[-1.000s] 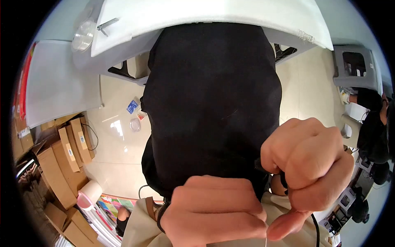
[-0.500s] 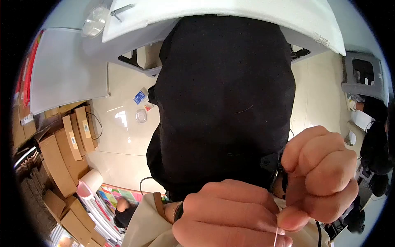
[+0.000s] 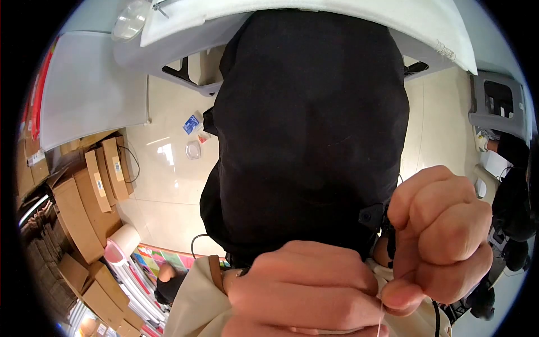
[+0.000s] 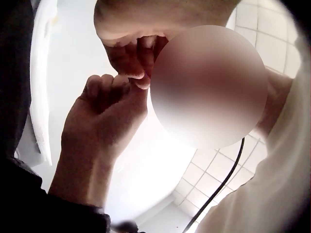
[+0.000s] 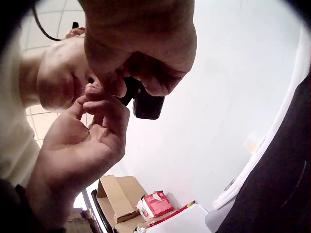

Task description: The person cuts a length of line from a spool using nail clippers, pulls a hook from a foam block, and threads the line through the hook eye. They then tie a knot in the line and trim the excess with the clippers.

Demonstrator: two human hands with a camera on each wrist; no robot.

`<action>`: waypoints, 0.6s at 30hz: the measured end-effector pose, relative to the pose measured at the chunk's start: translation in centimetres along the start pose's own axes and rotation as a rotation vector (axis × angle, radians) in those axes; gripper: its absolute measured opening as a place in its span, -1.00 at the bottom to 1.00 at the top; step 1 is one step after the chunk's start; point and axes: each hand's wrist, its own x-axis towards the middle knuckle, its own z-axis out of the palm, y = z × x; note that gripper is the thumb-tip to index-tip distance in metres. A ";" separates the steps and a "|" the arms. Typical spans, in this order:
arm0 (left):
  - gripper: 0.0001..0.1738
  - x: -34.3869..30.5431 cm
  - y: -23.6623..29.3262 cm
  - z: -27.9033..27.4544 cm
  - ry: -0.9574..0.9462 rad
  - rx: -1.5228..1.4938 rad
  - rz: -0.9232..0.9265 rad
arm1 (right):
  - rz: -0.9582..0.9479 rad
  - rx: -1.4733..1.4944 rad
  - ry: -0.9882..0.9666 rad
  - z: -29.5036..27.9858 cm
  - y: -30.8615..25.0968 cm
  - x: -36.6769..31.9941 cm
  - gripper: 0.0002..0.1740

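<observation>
In the head view my left hand [image 3: 306, 286] and right hand [image 3: 443, 241] come together at the lower right, close to my body. The right thumb and forefinger pinch a thin clear thread [image 3: 380, 323], which runs down from the thumb tip. Curled fingers of the left hand meet it at the same spot and pinch there too. Both wrist views show the two sets of fingertips almost touching, with the left hand [image 5: 104, 131] below in the right wrist view and the right hand [image 4: 109, 114] below in the left wrist view. Black cloth [image 3: 309, 123] covers my lap.
A white table [image 3: 337, 7] stands ahead, with nail clippers [image 3: 161, 10] and a coil of thin strand [image 3: 446, 50] on it. A clear plastic tub [image 3: 130, 21] sits at its left. Cardboard boxes [image 3: 84, 216] pile up at left; another person [image 3: 508, 180] is at far right.
Both hands have moved right in the head view, and the fingertips have drawn together. More of the clear thread shows below the right thumb. The head view has shifted somewhat.
</observation>
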 end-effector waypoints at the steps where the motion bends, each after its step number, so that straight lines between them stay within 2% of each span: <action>1: -0.69 0.2 -0.6 -0.5 -0.042 0.032 0.056 | 0.040 0.008 0.020 0.2 -0.1 0.3 -0.47; 3: -0.68 1.1 -1.5 -1.2 -0.131 0.039 0.123 | 0.166 0.024 0.085 1.2 -0.9 1.2 -0.47; 5: -0.69 2.3 -1.7 -1.5 -0.226 0.004 0.112 | 0.145 0.068 0.050 1.1 -0.6 1.3 -0.47; 6: -0.70 2.7 -1.5 -1.6 -0.272 -0.005 0.089 | 0.037 0.104 -0.028 0.0 0.5 0.8 -0.47; 8: -0.76 3.1 -0.2 -1.8 -0.317 0.028 -0.096 | -0.069 0.119 -0.087 -0.5 1.1 0.6 -0.46; 10: -0.81 3.5 1.1 -1.6 -0.316 0.060 -0.284 | -0.070 0.099 -0.067 -0.4 1.0 0.7 -0.45; 18: -0.83 3.0 0.3 -2.2 -0.351 -0.007 -0.179 | -0.077 0.165 -0.137 -1.1 1.5 0.9 -0.43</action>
